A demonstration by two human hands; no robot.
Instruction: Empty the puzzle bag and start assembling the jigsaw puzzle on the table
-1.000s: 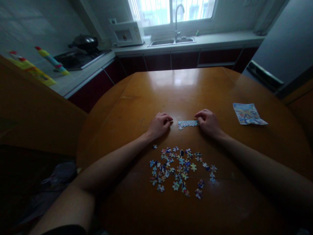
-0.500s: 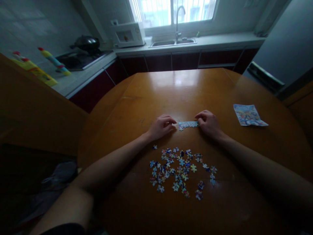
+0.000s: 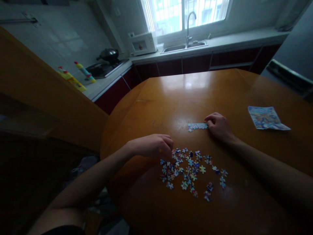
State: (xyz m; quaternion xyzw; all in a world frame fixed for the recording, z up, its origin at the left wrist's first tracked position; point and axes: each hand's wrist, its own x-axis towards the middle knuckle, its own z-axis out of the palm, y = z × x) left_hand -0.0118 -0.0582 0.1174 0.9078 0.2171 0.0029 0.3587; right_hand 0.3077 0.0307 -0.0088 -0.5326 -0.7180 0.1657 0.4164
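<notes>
An assembled strip of jigsaw puzzle (image 3: 197, 126), pale blue with one piece sticking down at its left end, lies flat on the table. My right hand (image 3: 219, 126) has its fingers curled at the strip's right end, thumb and finger closed on that edge. Below and to the left, my left hand (image 3: 156, 146) is bent downward with fingers curled together at the upper left of a pile of loose puzzle pieces (image 3: 188, 169). Its fingertips are hidden, so whatever they pinch does not show.
The wooden table (image 3: 176, 104) has a rounded edge. A creased picture sheet (image 3: 266, 118) lies at the right. Behind stand a counter with a sink (image 3: 174, 48), a microwave (image 3: 143, 44), a black wok (image 3: 109, 55) and yellow bottles (image 3: 73, 80).
My left hand has left the strip's left end and come down to the loose pieces, its fingers curling. My right hand stays at the strip. The camera view has shifted left.
</notes>
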